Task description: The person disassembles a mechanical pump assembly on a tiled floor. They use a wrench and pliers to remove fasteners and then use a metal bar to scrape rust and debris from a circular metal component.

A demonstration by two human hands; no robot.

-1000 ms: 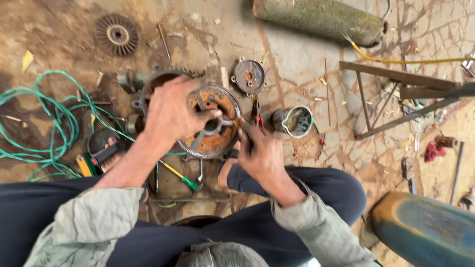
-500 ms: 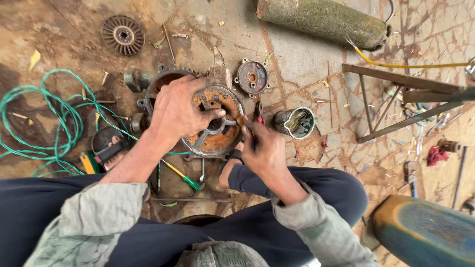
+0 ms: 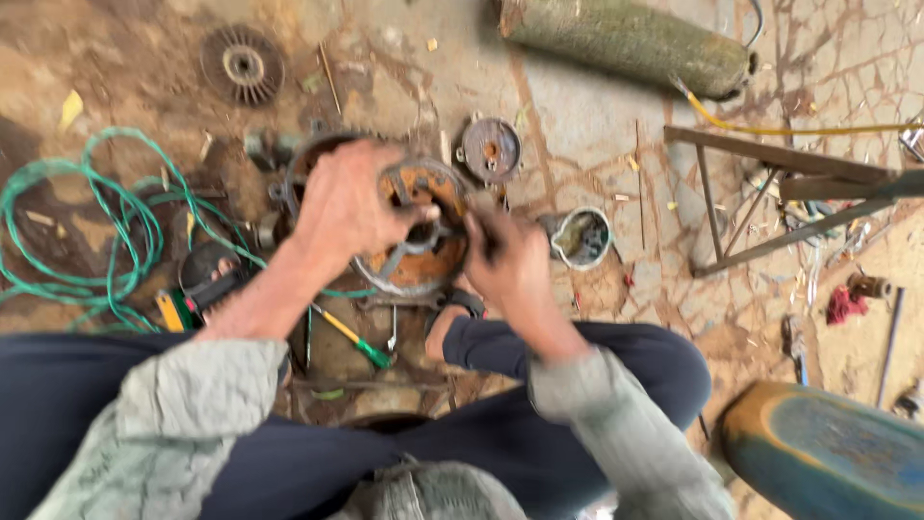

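The rusty motor cover (image 3: pixel 416 231) is gripped by the left hand (image 3: pixel 342 202) while the blurred right hand (image 3: pixel 505 255), closed on something indistinct, could be pinched if slippage occurs.

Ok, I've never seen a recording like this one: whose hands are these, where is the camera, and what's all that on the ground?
The camera sits on a person's head and looks down past their knees. The left hand grips a rusty round motor housing on the stone floor. The right hand is blurred against the housing's edge; what it holds cannot be made out. Around it lie a green hose, a fan wheel, a small round cover, a tin cup, a green-handled screwdriver and a green cylinder.
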